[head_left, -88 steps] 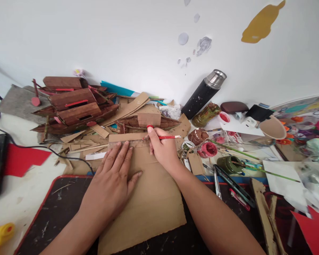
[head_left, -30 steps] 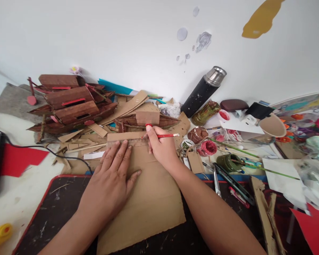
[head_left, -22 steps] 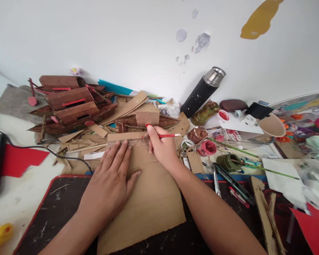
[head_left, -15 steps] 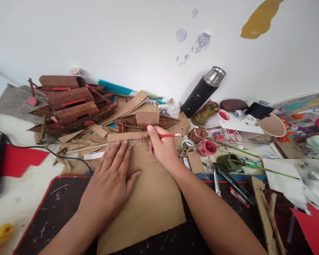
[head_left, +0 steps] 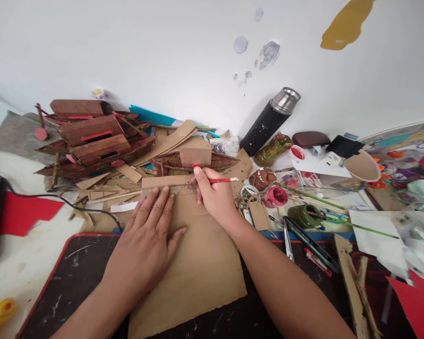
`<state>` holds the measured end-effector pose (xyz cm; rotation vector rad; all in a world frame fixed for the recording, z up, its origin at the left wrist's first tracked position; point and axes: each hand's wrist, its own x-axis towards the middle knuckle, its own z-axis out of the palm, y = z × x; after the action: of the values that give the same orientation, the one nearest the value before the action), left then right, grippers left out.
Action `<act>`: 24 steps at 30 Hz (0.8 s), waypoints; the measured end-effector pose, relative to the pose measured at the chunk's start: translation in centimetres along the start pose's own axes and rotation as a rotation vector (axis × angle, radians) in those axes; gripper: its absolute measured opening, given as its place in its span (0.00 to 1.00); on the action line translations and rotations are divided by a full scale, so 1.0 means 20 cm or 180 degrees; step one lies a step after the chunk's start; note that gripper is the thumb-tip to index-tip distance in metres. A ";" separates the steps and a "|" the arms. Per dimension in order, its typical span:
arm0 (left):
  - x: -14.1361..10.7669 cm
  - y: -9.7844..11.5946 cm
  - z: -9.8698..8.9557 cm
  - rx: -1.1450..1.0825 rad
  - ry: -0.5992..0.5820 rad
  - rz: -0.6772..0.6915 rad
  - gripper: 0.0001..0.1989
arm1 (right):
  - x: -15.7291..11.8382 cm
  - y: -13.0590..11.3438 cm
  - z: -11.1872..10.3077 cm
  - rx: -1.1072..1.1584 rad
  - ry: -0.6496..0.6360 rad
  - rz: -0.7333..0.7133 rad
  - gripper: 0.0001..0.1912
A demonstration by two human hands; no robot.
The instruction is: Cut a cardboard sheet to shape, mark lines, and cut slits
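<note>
"How far is marking being taken?"

"Seemingly partway: a slim red pencil (head_left: 223, 180) is being pinched by the right hand (head_left: 216, 194) at a clear straight ruler (head_left: 182, 189), which is being pressed onto the flat brown cardboard sheet (head_left: 205, 254) by the flattened left hand (head_left: 150, 230); no finished line is being shown."

The cardboard (head_left: 205, 263) lies on the mat (head_left: 81, 263), boats (head_left: 101, 150) behind it leftward, jars (head_left: 276, 197) rightward.

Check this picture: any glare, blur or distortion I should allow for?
Head view: left hand, right hand and pencil fairly sharp; head view: ruler markings too faint to read; head view: highlight on the steel flask cap; head view: seemingly wide-angle stretch toward the edges.
</note>
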<state>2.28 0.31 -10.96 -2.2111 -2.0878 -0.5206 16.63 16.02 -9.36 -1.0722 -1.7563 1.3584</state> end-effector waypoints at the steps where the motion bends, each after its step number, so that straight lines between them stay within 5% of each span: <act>1: 0.00 0.00 0.00 0.0011 -0.0001 0.0004 0.39 | 0.00 0.00 0.00 -0.0019 0.0003 0.0002 0.28; 15: 0.01 0.00 0.04 0.0092 0.0134 -0.0072 0.36 | -0.01 0.03 0.03 -0.0186 0.0236 -0.0281 0.30; 24: 0.04 0.04 -0.03 0.0231 0.0243 0.0033 0.26 | -0.03 0.05 0.04 -0.0305 0.0518 -0.0428 0.32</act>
<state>2.87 0.89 -10.01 -2.1269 -2.0235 -0.5116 16.42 15.38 -10.46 -1.0641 -1.7538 1.0848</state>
